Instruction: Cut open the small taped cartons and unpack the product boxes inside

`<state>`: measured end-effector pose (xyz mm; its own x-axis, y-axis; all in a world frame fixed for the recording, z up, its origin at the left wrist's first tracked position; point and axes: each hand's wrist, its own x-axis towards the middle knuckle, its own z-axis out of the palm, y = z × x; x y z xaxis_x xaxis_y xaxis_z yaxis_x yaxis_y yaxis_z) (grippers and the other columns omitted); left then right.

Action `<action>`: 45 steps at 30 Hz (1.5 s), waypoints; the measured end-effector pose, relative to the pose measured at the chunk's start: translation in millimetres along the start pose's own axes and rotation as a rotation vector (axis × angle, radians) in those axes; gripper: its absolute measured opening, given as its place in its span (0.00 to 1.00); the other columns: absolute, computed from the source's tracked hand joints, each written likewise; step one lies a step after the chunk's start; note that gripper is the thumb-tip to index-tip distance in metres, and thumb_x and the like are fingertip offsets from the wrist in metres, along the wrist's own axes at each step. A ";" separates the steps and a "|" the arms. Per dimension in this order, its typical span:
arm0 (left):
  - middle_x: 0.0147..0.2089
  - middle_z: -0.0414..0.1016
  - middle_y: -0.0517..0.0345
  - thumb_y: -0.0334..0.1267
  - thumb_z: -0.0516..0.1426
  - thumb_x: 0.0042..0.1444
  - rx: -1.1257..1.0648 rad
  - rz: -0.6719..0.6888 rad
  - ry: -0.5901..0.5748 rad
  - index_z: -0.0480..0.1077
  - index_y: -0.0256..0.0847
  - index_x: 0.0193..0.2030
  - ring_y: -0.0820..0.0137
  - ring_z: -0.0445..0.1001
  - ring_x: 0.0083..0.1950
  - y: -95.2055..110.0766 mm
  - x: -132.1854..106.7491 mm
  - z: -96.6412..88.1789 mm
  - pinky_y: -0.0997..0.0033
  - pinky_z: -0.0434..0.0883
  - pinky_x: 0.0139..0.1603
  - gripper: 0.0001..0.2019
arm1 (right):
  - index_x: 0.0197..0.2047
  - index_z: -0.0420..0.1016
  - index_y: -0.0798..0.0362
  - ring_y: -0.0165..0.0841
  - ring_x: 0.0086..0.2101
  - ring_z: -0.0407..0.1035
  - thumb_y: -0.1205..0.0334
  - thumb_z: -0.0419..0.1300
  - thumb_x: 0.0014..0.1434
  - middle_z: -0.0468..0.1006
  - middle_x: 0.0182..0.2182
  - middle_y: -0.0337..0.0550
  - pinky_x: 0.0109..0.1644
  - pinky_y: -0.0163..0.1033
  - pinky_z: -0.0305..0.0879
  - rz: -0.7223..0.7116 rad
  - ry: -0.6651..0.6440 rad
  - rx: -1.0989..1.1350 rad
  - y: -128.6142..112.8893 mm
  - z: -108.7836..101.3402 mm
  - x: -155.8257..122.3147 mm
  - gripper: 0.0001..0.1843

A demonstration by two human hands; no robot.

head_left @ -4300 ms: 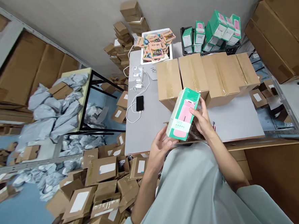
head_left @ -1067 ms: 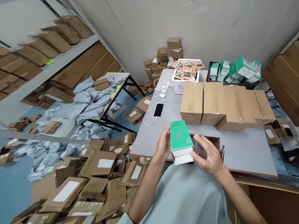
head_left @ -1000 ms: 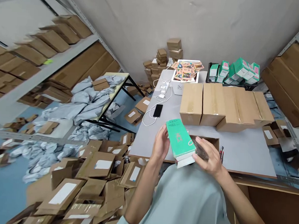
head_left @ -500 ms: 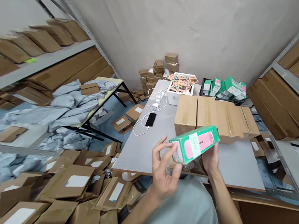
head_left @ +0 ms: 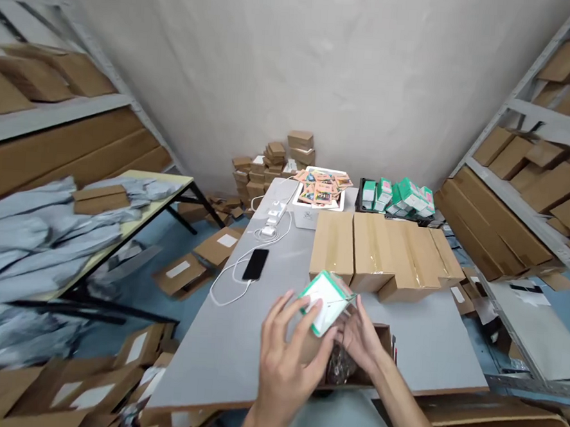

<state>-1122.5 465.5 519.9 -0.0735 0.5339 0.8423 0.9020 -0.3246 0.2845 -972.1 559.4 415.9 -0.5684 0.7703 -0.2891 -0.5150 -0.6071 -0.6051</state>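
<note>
A small green and white product box (head_left: 326, 304) is held up between both hands over the near part of the table, one white end face turned toward me. My left hand (head_left: 289, 352) grips it from the left, fingers across the white face and thumb below. My right hand (head_left: 362, 334) holds its right side, with some fingertips hidden behind the box. Below them, at the table's front edge, is an open cardboard box (head_left: 382, 338) with crumpled clear plastic wrap (head_left: 341, 365) inside.
Taped cardboard boxes (head_left: 384, 245) stand in a row beyond my hands. Behind them are a white bin (head_left: 306, 218) of orange packets and a black crate (head_left: 359, 199) of green boxes. A phone (head_left: 256, 264) with a white cable lies left. Cartons and grey parcels crowd the floor and side table.
The product box has been turned from its long pink-pictured side to its white end and lowered. My view has shifted, and the open cardboard box beneath shows more.
</note>
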 end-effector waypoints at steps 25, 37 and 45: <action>0.41 0.83 0.56 0.57 0.81 0.43 -1.029 -1.189 -0.801 0.68 0.45 0.34 0.58 0.82 0.47 -68.5 36.0 143.1 0.67 0.80 0.46 0.30 | 0.52 0.75 0.46 0.47 0.47 0.85 0.38 0.86 0.43 0.88 0.39 0.41 0.58 0.54 0.78 -0.401 0.448 -0.228 -127.3 -28.2 69.6 0.41; 0.56 0.85 0.45 0.64 0.78 0.42 -0.902 -1.164 -0.673 0.73 0.44 0.47 0.53 0.85 0.56 -68.0 99.1 271.1 0.65 0.80 0.46 0.35 | 0.69 0.74 0.44 0.37 0.28 0.84 0.31 0.79 0.53 0.88 0.44 0.43 0.31 0.42 0.82 -0.280 0.376 -0.300 -152.5 -82.3 95.4 0.48; 0.53 0.84 0.48 0.52 0.78 0.48 -1.052 -1.043 -0.621 0.72 0.44 0.52 0.59 0.87 0.52 -77.2 197.8 384.3 0.54 0.84 0.58 0.30 | 0.54 0.79 0.47 0.38 0.41 0.84 0.41 0.83 0.50 0.88 0.45 0.45 0.48 0.45 0.85 -0.574 0.449 -0.080 -261.1 -96.5 207.4 0.35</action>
<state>-1043.2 896.2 488.7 -0.0269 0.9892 -0.1441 -0.1270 0.1396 0.9820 -893.5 896.5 442.4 0.1035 0.9790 -0.1756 -0.5946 -0.0807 -0.8000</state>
